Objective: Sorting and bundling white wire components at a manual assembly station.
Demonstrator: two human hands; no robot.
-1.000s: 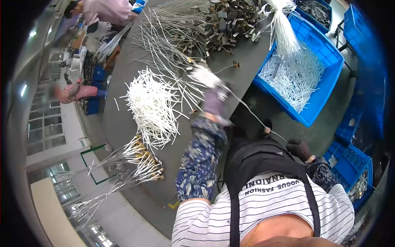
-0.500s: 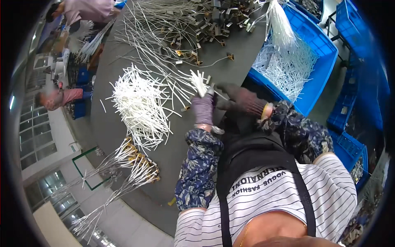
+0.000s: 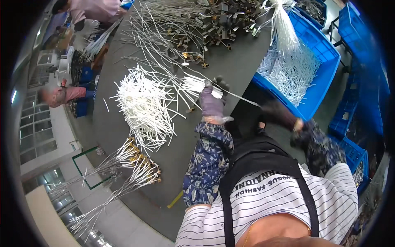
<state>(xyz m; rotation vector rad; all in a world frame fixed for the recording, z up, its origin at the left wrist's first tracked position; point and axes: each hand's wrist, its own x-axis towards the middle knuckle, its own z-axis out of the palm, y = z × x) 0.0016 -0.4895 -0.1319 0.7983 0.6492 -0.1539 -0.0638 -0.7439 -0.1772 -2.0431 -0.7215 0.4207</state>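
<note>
Head view: the right hand (image 3: 279, 113), beside the left earlier, is now beyond the tabletop's (image 3: 181, 142) right edge, a wire (image 3: 245, 99) reaching it; blur hides its grip. The left hand's (image 3: 212, 103) grip, closed round white tubes (image 3: 196, 86), sits inside that edge, with room toward the tube pile (image 3: 144, 105).

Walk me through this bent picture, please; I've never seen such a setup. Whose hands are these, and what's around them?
No machine here: a person works with both hands, gloved. A head-worn fisheye camera looks down at them, which bends straight edges. The left hand grips a bundle of white sticks. A thin wire stretches toward the right hand, too blurred to show its grip. On the dark table lie a white stick pile and, farther off, small dark parts. A blue crate stands to the right.
</note>
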